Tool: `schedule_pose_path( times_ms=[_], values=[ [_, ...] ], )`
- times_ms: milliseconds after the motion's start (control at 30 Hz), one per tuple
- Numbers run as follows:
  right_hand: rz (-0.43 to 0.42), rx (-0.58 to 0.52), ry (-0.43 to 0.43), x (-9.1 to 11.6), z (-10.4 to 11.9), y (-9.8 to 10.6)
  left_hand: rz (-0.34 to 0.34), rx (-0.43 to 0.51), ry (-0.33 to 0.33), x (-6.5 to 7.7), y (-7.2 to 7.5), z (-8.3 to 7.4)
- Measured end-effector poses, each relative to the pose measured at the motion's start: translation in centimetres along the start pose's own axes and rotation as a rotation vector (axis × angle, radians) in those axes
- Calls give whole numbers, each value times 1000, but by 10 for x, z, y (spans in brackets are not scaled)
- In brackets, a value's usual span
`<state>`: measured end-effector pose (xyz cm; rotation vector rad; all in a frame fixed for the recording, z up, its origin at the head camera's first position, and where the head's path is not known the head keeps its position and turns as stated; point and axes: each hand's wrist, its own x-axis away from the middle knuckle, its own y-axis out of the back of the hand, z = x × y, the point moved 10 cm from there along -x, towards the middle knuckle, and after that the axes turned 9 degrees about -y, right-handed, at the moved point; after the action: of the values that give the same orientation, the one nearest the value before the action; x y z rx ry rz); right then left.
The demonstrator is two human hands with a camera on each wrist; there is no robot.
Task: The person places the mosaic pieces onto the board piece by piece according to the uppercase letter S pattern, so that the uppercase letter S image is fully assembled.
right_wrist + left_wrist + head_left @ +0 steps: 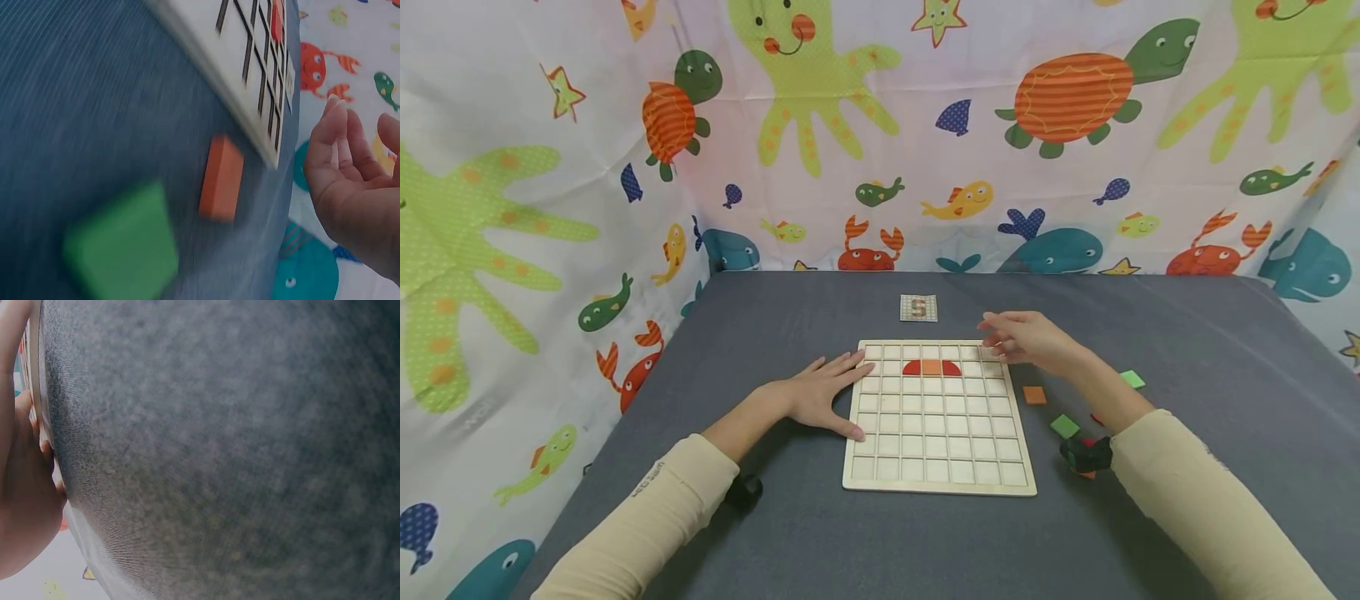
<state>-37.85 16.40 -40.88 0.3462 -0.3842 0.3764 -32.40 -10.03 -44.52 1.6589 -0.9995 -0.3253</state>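
A pale wooden grid board (940, 486) lies flat on the dark grey tabletop. Near its top, a row of pieces sits in the cells: an orange square (932, 367) flanked by two rounded red pieces (912, 367). My left hand (820, 392) rests at the board's left edge, fingers spread over the rim and thumb lower down. Above the board's top right corner hovers my right hand (1028, 340), its fingers loosely bent. The right wrist view shows that hand (356, 181) raised past the board with no piece visible between fingers and thumb.
Right of the board lie a loose orange square (1034, 395), a green tile (1064, 427), another green tile (1132, 379) and red pieces partly hidden by my right forearm. Behind the board is a small patterned card (918, 308). A sea-animal curtain (820, 242) borders the table.
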Motion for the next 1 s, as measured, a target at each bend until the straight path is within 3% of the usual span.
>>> schedule_pose_path(
  times_ms=[500, 1000],
  values=[
    [-29, 49, -51, 36, -39, 53, 2, 1, -14, -1, 0, -1],
    [-94, 70, -52, 52, -57, 89, 11, 1, -1, -2, -2, 0]
  ],
)
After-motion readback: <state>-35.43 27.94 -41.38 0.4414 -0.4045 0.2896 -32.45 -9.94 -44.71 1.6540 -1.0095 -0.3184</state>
